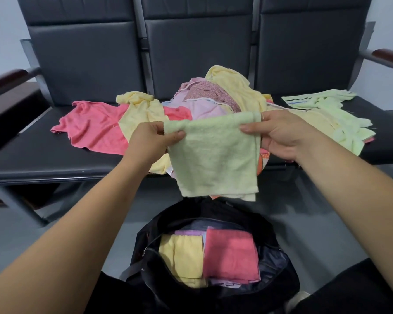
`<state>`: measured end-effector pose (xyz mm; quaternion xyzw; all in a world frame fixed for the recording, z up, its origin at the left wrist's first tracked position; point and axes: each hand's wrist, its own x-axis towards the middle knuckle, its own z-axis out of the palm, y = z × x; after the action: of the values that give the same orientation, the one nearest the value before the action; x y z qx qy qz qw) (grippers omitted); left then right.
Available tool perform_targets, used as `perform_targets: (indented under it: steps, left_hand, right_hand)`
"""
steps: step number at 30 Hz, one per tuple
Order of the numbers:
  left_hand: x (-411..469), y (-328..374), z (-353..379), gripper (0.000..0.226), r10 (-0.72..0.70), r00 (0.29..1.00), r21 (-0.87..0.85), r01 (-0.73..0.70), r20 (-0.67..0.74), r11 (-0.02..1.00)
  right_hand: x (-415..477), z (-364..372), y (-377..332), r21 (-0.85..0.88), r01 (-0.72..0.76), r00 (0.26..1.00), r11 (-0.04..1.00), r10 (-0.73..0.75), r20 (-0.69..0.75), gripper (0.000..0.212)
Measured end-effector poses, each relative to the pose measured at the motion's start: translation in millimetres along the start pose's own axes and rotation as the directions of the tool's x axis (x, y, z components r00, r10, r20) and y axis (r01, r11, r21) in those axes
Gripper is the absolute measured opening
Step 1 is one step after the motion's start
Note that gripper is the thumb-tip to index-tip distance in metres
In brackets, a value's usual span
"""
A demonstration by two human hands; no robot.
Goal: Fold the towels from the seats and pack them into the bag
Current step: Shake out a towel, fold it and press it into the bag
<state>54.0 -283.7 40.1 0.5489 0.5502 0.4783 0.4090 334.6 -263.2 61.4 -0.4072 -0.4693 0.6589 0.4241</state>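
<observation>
Left hand [154,139] and right hand [281,134] pinch the towel [213,159] by its top corners.
I hold it folded above the bag [145,257], likely so it drops in flat.

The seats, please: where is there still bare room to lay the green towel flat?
The left seat is bare in front of the pink towel, up to its front edge. A narrower strip shows on the right seat, beyond the pale green towels. The middle is crowded by the heaped pile.
</observation>
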Motion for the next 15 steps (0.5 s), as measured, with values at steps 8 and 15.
perform_targets:
  steps: [8,15]
  left_hand:
    - [0.2,6.0,6.8,0.009,-0.106,0.983,-0.304,0.149,0.151,0.941]
    - [1.5,-0.4,2.0,0.023,0.089,0.996,-0.138,-0.087,0.013,0.987]
  right_hand:
    - [1.4,0.3,2.3,0.205,-0.043,0.999,0.978,0.042,0.007,0.040]
    - [3.5,-0.4,7.0,-0.034,0.140,0.972,0.990,-0.143,-0.185,0.033]
